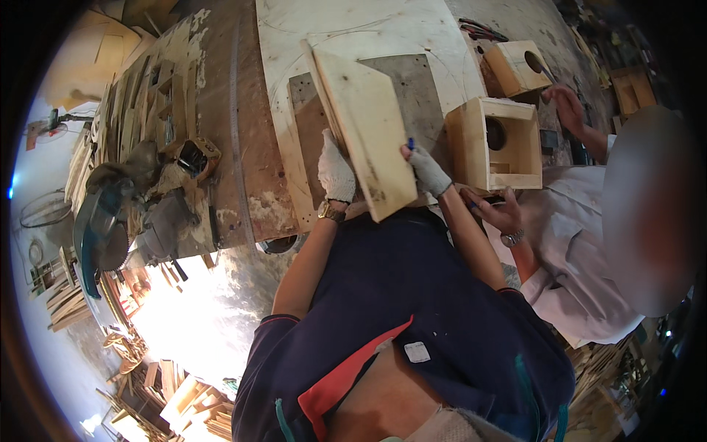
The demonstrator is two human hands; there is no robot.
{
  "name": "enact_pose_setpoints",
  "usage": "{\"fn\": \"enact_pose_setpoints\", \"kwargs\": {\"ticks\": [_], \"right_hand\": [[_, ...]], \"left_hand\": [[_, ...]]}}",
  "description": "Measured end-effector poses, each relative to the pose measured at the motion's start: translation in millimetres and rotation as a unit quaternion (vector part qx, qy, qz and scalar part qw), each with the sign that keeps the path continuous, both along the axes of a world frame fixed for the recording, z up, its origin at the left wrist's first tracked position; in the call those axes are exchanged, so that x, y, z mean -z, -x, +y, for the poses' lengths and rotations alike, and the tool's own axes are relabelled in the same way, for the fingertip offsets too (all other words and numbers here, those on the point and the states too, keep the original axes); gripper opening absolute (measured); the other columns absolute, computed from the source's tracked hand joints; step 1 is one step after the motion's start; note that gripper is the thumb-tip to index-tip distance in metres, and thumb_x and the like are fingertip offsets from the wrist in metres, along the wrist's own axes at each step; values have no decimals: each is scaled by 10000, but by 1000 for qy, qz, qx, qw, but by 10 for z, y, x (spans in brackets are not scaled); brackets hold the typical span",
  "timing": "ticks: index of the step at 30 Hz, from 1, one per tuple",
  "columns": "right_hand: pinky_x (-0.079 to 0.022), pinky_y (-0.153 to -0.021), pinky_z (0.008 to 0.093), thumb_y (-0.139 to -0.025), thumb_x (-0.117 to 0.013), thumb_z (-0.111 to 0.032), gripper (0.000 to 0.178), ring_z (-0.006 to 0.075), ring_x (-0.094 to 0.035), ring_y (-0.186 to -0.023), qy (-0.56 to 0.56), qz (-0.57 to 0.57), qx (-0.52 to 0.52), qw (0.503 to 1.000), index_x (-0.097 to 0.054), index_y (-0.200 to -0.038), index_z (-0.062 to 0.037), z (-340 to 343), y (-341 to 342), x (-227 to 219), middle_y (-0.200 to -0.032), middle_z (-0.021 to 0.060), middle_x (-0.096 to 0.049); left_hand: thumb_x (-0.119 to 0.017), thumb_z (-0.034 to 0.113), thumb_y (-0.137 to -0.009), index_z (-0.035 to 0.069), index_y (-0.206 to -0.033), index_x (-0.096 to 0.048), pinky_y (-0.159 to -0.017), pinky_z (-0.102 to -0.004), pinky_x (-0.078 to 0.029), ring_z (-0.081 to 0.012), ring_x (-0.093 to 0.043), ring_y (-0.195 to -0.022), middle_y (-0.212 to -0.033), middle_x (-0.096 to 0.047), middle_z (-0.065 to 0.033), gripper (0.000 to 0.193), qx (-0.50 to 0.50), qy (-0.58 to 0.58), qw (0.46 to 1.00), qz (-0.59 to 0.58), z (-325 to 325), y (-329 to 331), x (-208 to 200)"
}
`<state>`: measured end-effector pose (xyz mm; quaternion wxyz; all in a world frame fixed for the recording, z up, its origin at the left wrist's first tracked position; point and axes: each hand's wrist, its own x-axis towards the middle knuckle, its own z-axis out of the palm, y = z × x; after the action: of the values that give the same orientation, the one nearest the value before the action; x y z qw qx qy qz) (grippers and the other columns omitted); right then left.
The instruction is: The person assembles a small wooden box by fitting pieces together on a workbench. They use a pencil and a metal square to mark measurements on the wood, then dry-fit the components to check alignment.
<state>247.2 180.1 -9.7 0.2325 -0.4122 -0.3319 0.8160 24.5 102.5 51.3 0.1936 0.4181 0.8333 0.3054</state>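
Between my hands stands a tilted pale wooden board (370, 121), its top corner cut at a slant. Along its left side show the edges of what looks like another board or more. My left hand (336, 171), in a whitish knit glove, presses against that left side with its thumb up. On the board's right edge rests my right hand (429, 169), gloved with bare fingertips; a small blue thing shows at one finger. Below the board lies a flat wooden sheet with a cut-out opening (276, 121) on the workbench (213, 96).
To the right sit an open wooden box with a round hole (508, 144) and a smaller wooden box (515, 66). Beside them a co-worker's hands (504, 215) reach in. Red-handled pliers (482, 31) lie at the back. A circular-blade saw (103, 228) stands left, near stacked wood strips (121, 110).
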Motion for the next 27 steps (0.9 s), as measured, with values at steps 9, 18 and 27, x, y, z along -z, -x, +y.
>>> {"fn": "enact_pose_setpoints", "kwargs": {"ticks": [9, 18, 27], "right_hand": [[-564, -864, 502, -910, -789, -607, 610, 455, -729, -976, -329, -273, -93, 899, -760, -1170, -55, -60, 556, -1062, -1010, 274, -750], [-579, -735, 484, -959, -717, -275, 314, 436, -759, -833, -405, -456, -5, 792, -739, -1132, -13, -55, 448, -972, -861, 269, -735], [-582, -737, 513, -949, -728, -291, 257, 439, -751, -849, -480, -496, 32, 723, -700, -1012, -43, 369, 90, -979, -861, 222, -748]], "left_hand": [[-807, 267, -891, -22, -1515, -490, -782, -464, -614, -382, -791, -952, -1070, -789, -235, 757, -23, -1, 996, -87, 140, -142, -168], [-672, 243, -927, 25, -1519, -446, -814, -589, -595, -506, -748, -934, -976, -758, -298, 670, -14, 77, 995, -62, 132, -39, -332], [-675, 278, -918, -31, -1615, -396, -803, -547, -585, -481, -748, -927, -995, -755, -297, 812, -19, 67, 998, -7, -23, 172, -284]]}}
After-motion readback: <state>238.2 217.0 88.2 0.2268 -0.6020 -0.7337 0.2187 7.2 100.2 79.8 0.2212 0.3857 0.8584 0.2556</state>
